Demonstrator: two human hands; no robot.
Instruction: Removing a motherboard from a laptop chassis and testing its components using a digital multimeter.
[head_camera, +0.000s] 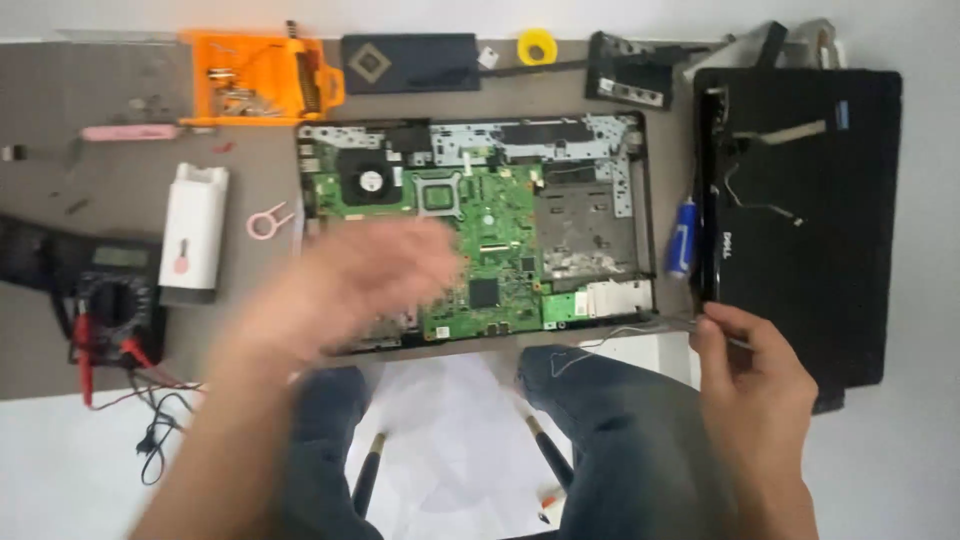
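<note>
Centrally, the opened laptop base (480, 240) lies long axis left-right on the tabletop (60, 290), left hand (350, 280) blurred, fingers spread, holding nothing, over its near-left green board, while right hand (750, 370) pinches the thin wire (620, 335) at its near-right corner, beside the black lid (810, 220).

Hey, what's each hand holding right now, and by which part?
The right hand pinches the near left corner of the black laptop lid. The left hand is motion-blurred above the open laptop base; no hold is visible.
</note>
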